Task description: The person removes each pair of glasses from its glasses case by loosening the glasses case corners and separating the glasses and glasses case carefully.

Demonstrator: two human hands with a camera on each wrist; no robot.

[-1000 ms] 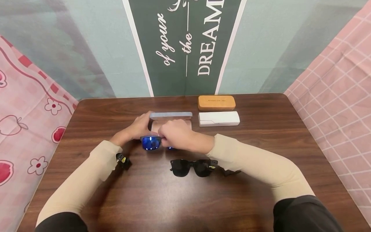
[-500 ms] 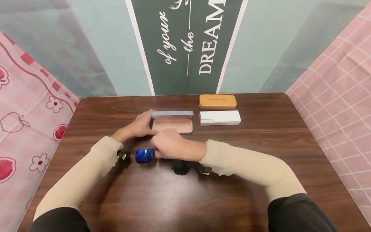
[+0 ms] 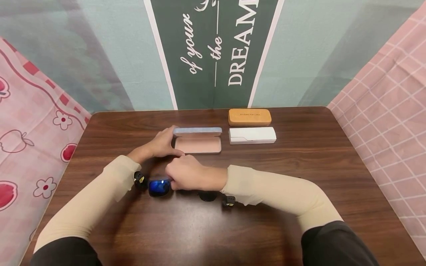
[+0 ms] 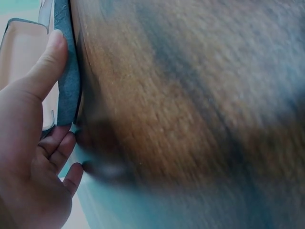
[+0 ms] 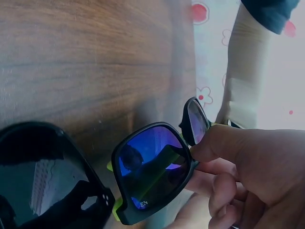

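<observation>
A glasses case with a grey-blue lid and pale pink lining stands open near the table's back. My left hand grips its left end; in the left wrist view the thumb lies over the edge of the case and fingers are bent at its corner. In front of the case, my right hand pinches sunglasses with blue mirrored lenses at the bridge. The hand covers their right part in the head view. Black sunglasses lie on the table beside them, mostly hidden under the right wrist in the head view.
A tan glasses case and a white glasses case, both closed, lie behind and to the right of the pink-lined case. All stand on a dark wooden table with cloth hangings around it.
My right hand has drawn the blue-lensed sunglasses toward the front left, away from the case, uncovering its pink interior. The right forearm now covers most of the black sunglasses. My left hand stays in place.
</observation>
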